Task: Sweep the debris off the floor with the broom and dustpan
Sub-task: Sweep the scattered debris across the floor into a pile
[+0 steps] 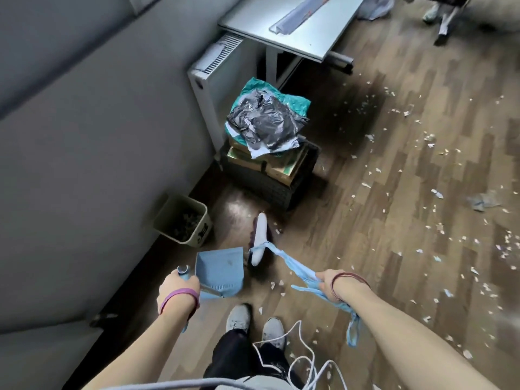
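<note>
You see a pale blue plastic dustpan (222, 273), a blue-handled broom (260, 237) with white head and dark purple bristles, and white paper scraps (438, 194) speckling the brown herringbone wood floor (365, 249).

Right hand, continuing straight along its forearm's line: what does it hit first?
Probably the broom, at the far end of the blue strip the right hand grips; depth is unclear.

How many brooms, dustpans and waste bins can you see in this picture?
Broom: 1
Dustpan: 1
Waste bin: 1
Total: 3
</note>
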Tool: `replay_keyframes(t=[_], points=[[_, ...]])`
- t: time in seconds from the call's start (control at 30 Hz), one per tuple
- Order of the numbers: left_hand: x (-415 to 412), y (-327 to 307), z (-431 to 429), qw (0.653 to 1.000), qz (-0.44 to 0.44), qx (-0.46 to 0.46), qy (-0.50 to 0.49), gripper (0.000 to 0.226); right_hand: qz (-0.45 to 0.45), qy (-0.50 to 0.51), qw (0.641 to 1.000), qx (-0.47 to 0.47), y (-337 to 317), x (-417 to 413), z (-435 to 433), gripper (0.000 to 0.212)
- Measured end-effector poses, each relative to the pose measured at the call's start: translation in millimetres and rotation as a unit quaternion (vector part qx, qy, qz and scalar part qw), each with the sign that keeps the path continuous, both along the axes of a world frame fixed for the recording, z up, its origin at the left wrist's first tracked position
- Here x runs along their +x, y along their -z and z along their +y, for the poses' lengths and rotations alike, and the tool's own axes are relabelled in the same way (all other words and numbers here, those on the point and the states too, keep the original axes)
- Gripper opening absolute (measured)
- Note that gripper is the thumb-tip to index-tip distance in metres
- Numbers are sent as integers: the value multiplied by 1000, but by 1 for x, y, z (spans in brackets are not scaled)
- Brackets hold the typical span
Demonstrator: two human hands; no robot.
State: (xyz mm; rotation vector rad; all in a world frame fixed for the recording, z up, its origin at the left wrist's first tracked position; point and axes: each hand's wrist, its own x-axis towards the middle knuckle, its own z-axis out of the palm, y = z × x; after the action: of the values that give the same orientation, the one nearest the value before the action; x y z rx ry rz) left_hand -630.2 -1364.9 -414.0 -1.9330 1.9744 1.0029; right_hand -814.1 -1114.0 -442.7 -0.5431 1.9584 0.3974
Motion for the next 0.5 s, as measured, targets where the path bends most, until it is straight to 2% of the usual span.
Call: replay_keyframes(t=[0.13,0.27,0.4,0.5], points=[[-5,4,-14,999,-1,4,33,14,-9,-1,1000,-12,9,-8,-37,53],[-7,17,-35,997,19,45,64,15,-20,-1,1000,-18,24,-13,-74,48],[-12,26,-54,996,29,66,56,8,-31,1,999,-9,39,-20,-91,47],[-24,32,-57,994,48,89,34,14,-49,26,998,-1,44,-28,-94,52]])
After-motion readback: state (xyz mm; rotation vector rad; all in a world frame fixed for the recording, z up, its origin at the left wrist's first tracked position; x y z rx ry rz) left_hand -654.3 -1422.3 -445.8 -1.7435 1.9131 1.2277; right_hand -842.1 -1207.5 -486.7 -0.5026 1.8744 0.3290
